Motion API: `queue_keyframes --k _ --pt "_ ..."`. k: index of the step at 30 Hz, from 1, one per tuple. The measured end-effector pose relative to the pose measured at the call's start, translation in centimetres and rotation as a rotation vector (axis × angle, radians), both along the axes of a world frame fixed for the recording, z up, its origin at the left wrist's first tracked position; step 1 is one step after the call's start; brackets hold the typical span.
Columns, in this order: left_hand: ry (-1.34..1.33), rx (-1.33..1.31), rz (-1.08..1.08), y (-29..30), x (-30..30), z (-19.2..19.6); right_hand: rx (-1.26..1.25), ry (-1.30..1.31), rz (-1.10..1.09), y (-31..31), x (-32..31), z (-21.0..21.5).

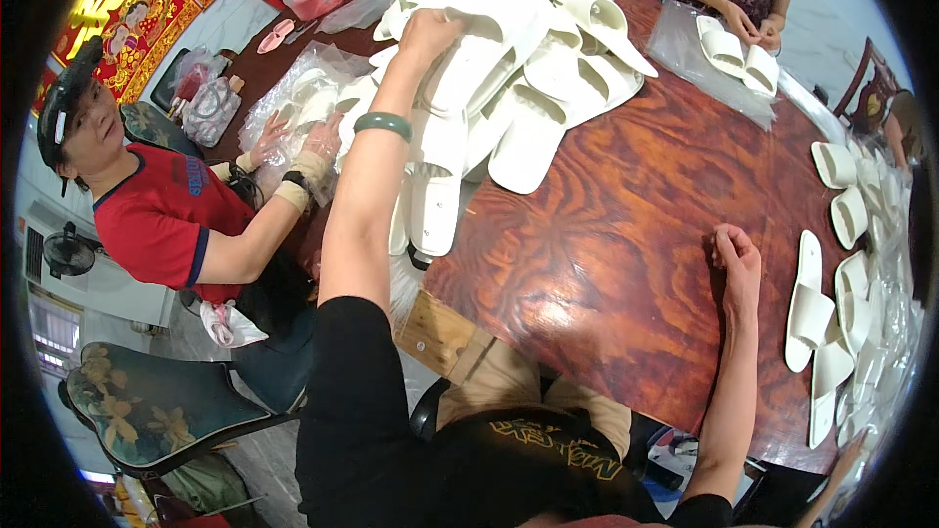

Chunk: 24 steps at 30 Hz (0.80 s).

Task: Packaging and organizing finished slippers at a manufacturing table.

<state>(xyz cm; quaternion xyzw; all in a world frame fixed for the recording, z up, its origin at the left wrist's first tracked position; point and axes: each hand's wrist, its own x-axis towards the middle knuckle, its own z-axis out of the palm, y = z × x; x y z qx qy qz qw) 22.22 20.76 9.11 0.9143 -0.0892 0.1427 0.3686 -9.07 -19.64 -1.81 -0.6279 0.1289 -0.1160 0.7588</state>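
Nearest the viewer, the right hand (736,252) rests on the bare reddish wooden worktop (626,235), its grip clenched into a loose fist that holds nothing. Just right of it lies a row of white slippers (810,313) along the worktop's right edge, their long axes running roughly away from the viewer, the nearest one well apart from the fist. Farther out, the left arm, with a green bangle (383,123) at the wrist, stretches up and away; the left hand (426,31) lies on the pile of white slippers (518,59), fingers curled over one slipper at the pile's near left side, though whether it is truly grasped cannot be told. The slippers in the pile point many ways; the lowest ones hang with long axes toward the viewer. To the left, a seated person in a red shirt (156,220) has both hands in a clear plastic bag (293,98) with white slippers inside. At the far edge, another person's hands (753,27) hold a pair of white slippers (738,54) on a clear plastic sheet (685,49).
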Motion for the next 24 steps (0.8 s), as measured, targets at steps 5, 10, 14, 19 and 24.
queue_keyframes --k 5,10,14,19,24 --pt "-0.096 -0.109 -0.012 2.5 -4.8 3.6 -0.129 0.005 0.01 -0.2 0.0 0.1" --pt "-0.006 -0.604 -0.37 1.2 -17.4 10.8 -0.061 -0.028 0.036 -0.4 -0.2 -0.1" --pt "0.056 -0.615 -0.743 -0.8 -29.4 12.5 -0.28 -0.069 0.001 0.8 -0.2 -0.9" --pt "0.567 -0.608 -1.232 -8.8 -36.5 7.1 -0.078 -0.299 0.285 10.6 -5.1 6.5" --pt "0.386 -0.573 -1.083 -11.6 -35.4 5.5 0.324 -0.107 0.896 15.0 -12.8 9.4"
